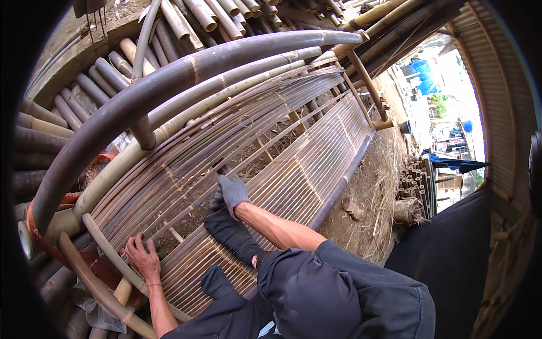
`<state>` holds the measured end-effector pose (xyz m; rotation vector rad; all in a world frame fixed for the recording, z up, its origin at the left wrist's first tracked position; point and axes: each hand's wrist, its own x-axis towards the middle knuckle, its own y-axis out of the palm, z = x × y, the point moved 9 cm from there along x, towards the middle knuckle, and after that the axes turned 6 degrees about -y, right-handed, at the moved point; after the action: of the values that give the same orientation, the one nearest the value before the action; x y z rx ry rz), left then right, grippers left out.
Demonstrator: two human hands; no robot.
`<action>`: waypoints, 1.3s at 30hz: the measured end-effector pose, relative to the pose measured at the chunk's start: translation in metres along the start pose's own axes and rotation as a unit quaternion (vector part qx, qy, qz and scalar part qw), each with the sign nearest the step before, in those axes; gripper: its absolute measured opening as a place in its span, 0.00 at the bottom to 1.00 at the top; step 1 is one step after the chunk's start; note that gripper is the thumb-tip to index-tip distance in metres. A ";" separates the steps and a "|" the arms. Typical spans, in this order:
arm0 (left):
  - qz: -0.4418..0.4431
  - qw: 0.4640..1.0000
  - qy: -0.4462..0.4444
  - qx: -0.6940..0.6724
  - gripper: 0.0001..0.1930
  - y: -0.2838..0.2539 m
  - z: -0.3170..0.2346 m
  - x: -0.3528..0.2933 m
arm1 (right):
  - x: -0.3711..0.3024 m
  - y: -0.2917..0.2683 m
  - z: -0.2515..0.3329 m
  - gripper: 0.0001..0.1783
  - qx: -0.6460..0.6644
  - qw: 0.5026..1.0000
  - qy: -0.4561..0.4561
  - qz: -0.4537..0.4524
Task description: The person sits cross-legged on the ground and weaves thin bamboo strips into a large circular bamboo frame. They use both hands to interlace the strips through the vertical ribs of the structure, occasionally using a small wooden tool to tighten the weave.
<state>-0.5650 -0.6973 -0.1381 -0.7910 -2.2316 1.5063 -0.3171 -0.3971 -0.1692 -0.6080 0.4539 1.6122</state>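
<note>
A long bamboo bench (195, 66) with a curved, thick back rail stretches away from me, its seat made of thin bamboo slats (305, 169). Between two groups of slats runs a gap with a loose slat (192, 208) lying along it. My right hand (230, 193), in a grey glove, is closed at this gap around a short dark piece that I cannot make out. Bare, my left hand (144, 257) rests at the near ends of the slats with its fingers spread, beside the bench's end pole (110, 251). My feet in black socks (232, 233) press on the seat slats.
Cut bamboo poles (96, 85) are piled behind the bench. Dry straw and shavings (367, 209) litter the ground at right, near a stack of bamboo pieces (415, 183). Dark cloth (451, 254) hangs at the right, under a corrugated roof (502, 51).
</note>
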 end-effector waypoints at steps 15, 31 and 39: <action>0.080 0.988 0.029 -0.126 0.12 0.041 -0.024 -0.047 | -0.020 -0.028 0.077 0.14 -0.479 0.817 -0.089 0.310; 0.193 0.974 -0.003 -0.116 0.13 0.043 -0.046 -0.042 | -0.206 0.071 0.323 0.12 -0.249 0.788 -0.420 0.374; 0.353 0.924 -0.135 -0.062 0.22 0.061 -0.073 -0.023 | -0.165 0.062 0.389 0.09 -0.112 0.830 -0.437 0.328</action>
<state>-0.4904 -0.6406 -0.1657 -1.6532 -2.3818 1.8768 -0.4152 -0.2953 0.2338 0.2128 -0.2657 2.4082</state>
